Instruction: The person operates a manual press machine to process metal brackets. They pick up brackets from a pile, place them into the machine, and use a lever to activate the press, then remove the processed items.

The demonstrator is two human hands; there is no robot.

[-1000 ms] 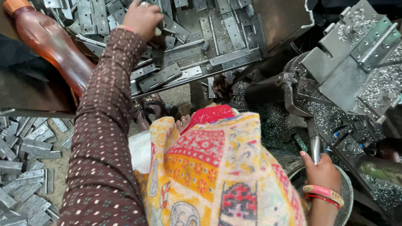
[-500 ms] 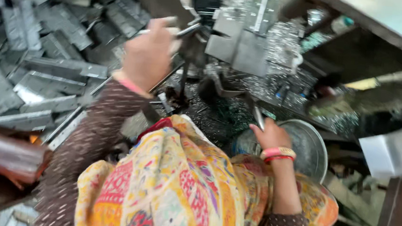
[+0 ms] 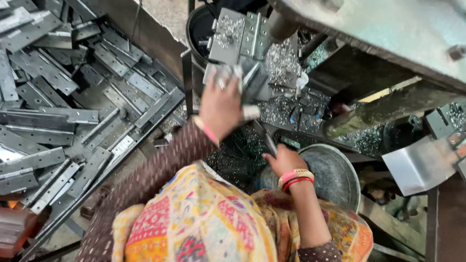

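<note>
While left hand [image 3: 221,105] grips a hinge [image 3: 245,82], right hand [image 3: 285,160] (clutching a rod [image 3: 265,139]) by round pan [image 3: 332,175].

Two hands in view: left hand [image 3: 221,107] closed on one grey metal hinge [image 3: 244,77], right hand [image 3: 284,160] gripping one thin metal rod [image 3: 264,138]. One round metal pan [image 3: 334,172], one bent steel sheet [image 3: 420,164], two wrist bangles [image 3: 293,178] on the right arm. Loose hinges [image 3: 51,111] heaped at left, several dozen, too overlapped for an exact count; metal shavings [image 3: 280,57] uncountable.
</note>
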